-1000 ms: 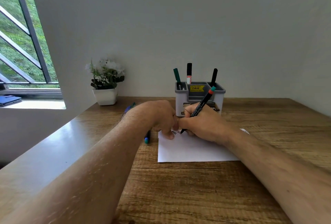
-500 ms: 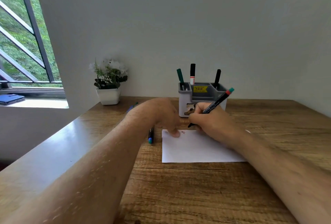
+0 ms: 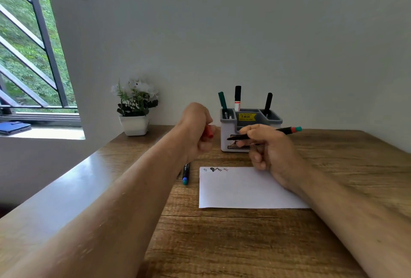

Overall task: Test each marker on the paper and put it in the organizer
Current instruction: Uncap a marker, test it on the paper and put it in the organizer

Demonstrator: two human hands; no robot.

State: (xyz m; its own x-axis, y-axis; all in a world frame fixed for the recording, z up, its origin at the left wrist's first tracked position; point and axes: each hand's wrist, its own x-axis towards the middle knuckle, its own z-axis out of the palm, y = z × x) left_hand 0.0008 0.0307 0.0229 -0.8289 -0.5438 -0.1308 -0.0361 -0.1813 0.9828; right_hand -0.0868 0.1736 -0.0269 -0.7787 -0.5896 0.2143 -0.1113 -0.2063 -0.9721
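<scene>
Black marker (image 3: 262,134), red-teal end, gripped level in right hand (image 3: 270,151).

We see a black marker (image 3: 262,134) held level above the paper (image 3: 244,191), uncapped; its red cap (image 3: 208,132) apart; the grey-white organizer (image 3: 229,139) behind holds three markers.

white paper (image 3: 244,191), grey-white organizer (image 3: 226,142), red cap (image 3: 208,132)

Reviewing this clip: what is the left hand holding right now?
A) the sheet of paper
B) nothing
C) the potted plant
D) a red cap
D: the left hand is raised above the table with its fingers curled round a small red cap, while the right hand holds the uncapped marker.
</scene>
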